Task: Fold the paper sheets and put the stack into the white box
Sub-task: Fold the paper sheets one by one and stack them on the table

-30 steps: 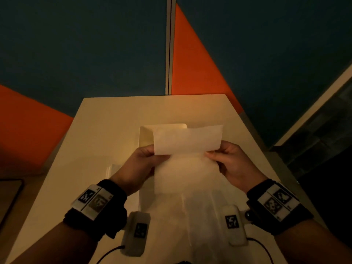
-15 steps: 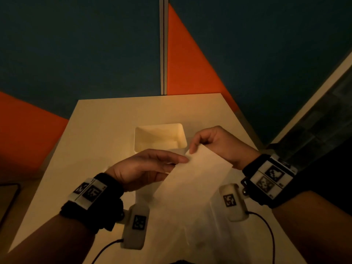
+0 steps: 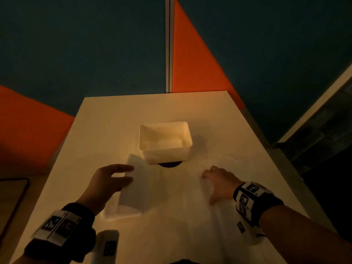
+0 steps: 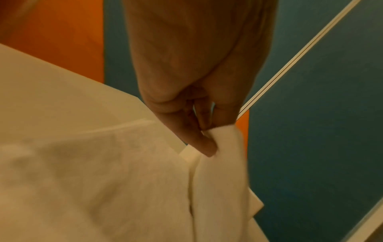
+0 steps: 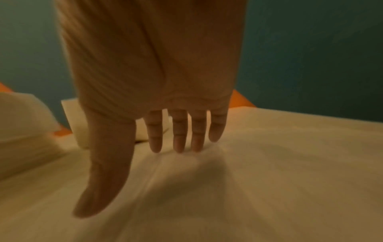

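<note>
Left hand (image 3: 106, 180) pinching folded cream paper sheet (image 3: 139, 185) just before open white plastic box (image 3: 165, 150); right hand (image 3: 219, 181) released, fingers straight, seemingly on loose translucent sheets (image 3: 190, 216). Folding step; next, another sheet.

Ahead of both hands, between them and a little beyond, the box (image 3: 165, 143) stands open-topped on the table (image 3: 114, 119), with nothing above its mouth. The left hand (image 3: 106, 184) pinches a folded sheet (image 3: 140, 184) that rises just short of the box's near wall, so that side is blocked at table height. The right hand (image 3: 219, 182) lies spread on flat paper (image 3: 190, 216), with bare table to its right and beyond it, beside the box.
</note>
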